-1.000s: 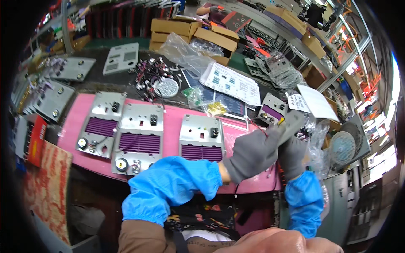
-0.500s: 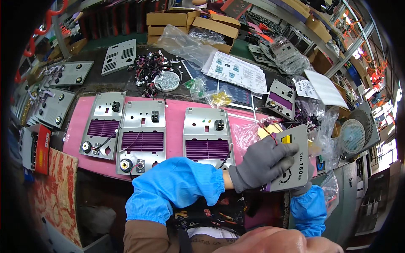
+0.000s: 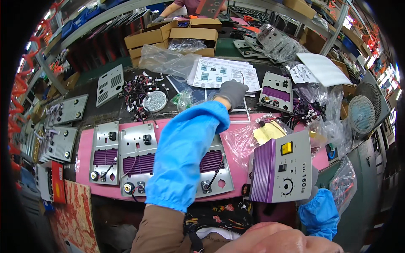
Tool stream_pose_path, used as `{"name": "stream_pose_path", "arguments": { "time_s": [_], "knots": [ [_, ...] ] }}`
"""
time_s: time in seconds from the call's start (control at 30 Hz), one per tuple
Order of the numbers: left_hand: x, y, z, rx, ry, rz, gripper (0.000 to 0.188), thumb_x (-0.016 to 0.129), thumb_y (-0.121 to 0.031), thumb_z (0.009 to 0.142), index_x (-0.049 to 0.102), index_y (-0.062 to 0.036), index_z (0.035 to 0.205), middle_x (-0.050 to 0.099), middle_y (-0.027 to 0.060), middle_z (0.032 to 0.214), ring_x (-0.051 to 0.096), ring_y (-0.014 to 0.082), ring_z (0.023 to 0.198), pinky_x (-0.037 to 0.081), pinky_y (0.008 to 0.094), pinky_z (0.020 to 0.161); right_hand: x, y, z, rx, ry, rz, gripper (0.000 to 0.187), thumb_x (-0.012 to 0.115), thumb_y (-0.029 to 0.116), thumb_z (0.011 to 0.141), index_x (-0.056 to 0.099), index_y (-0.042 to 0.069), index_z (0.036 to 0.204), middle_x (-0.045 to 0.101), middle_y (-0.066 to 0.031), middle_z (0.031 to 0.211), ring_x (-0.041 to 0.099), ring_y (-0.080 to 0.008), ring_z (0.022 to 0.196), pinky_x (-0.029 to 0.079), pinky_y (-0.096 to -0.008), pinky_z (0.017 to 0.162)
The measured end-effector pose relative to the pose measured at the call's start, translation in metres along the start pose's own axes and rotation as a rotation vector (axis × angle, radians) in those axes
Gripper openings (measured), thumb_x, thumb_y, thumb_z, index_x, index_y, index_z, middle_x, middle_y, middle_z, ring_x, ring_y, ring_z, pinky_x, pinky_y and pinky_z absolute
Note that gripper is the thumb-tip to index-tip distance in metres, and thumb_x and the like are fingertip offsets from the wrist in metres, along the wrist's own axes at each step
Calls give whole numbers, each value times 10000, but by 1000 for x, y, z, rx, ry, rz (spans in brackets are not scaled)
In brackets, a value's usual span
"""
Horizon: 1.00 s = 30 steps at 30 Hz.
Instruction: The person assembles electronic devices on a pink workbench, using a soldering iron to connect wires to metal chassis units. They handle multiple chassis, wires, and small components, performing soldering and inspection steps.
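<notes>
My left hand [image 3: 232, 92], in a grey glove, reaches across the bench to the front edge of the printed sheets [image 3: 223, 72]. Its fingers are closed, and a thin dark wire [image 3: 242, 76] seems to stick out beyond them. At the right, my gloved right hand [image 3: 314, 187] grips the edge of a grey front panel [image 3: 301, 160], mostly hidden behind it. This panel is tilted up, with a yellow rocker switch, a black switch, a round dial and a purple louvred grille [image 3: 262, 170]. Several similar panels [image 3: 104, 158] lie on the pink mat [image 3: 84, 168], one partly behind my left sleeve.
Behind the mat are a wire bundle [image 3: 137, 90], a dish of small metal parts [image 3: 155, 101] and cardboard boxes [image 3: 194, 36]. Another panel [image 3: 276, 90], a yellow paper [image 3: 269, 134], plastic bags and a fan [image 3: 361, 109] are at the right. A person [image 3: 187, 6] works beyond.
My left hand has left the front of the grey panel and moved away, up and left, to the sheets. The panel's switches and dial are now uncovered. The view has shifted.
</notes>
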<state>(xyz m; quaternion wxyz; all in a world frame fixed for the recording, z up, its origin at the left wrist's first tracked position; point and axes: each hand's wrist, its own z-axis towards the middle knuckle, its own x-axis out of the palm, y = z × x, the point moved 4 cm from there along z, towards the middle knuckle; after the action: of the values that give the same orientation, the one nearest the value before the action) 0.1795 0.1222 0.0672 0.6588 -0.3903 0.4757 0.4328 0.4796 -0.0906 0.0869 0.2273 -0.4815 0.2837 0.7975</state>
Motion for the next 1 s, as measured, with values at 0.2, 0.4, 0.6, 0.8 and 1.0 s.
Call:
{"name": "stream_pose_path", "arguments": {
  "time_s": [0.2,0.4,0.6,0.8,1.0],
  "knots": [
    [29,18,66,207,-13,-566,287,535,-247,915,676,-169,1153,703,90,1091,654,304,1008,484,423,893,1,1,-5,163,341,162,444,456,331,958,522,78,1317,623,-105,1180,625,-282,1001,513,-446,842],
    [47,1,83,-405,398,-1675,336,402,-268,1035,578,-39,1206,265,-86,569,214,48,446,207,228,400,0,-5,-18,247,468,308,455,364,350,1034,498,74,1371,622,-131,1233,642,-296,1064,543,-469,903],
    [62,10,89,-426,441,-2089,354,391,-313,1060,528,-44,1245,258,-94,572,208,32,441,170,199,370,2,-6,-17,243,457,317,423,430,308,947,536,63,1275,613,-122,1147,613,-284,974,509,-446,820],
    [52,2,85,-512,438,-1957,331,393,-258,1043,535,-40,1248,255,-95,562,191,40,438,176,209,380,-2,-8,-19,231,394,270,392,497,266,859,574,53,1179,603,-114,1061,584,-271,884,474,-423,737],
    [24,13,89,-340,334,-1925,342,408,-283,1045,540,-47,1254,278,-75,584,245,53,467,207,222,399,2,-9,-26,177,266,185,364,563,224,772,612,42,1083,594,-105,975,555,-258,794,440,-400,654]
  ]
}}
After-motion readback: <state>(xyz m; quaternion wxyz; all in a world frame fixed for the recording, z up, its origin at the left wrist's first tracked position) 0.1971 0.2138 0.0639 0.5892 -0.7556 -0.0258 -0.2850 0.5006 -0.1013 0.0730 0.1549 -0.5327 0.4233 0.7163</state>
